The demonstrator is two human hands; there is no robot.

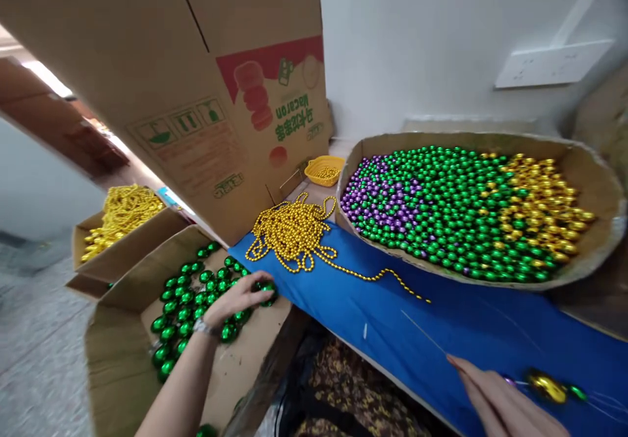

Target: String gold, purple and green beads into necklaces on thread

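Observation:
Over the low cardboard box of large green balls (pixel 184 313), my left hand (pixel 243 298) has its thumb and fingers around a shiny green ball (pixel 267 293). My right hand (pixel 495 391) is at the lower right above the blue cloth (pixel 343 306), pinching a thin needle (pixel 422 330) that points up and left. Beside it lie a large gold ball (pixel 547 386) and a small green bead (pixel 577 393) on a clear thread. A pile of gold bead chain (pixel 289 231) rests on the cloth between the hands, one strand trailing right.
A long cardboard tray (pixel 603 208) of purple, green and gold beads stands at the back right. Behind the chain are a yellow basket (pixel 321 178) and a tall carton (pixel 196 129). Another box (pixel 118 247) with gold strands is at the far left.

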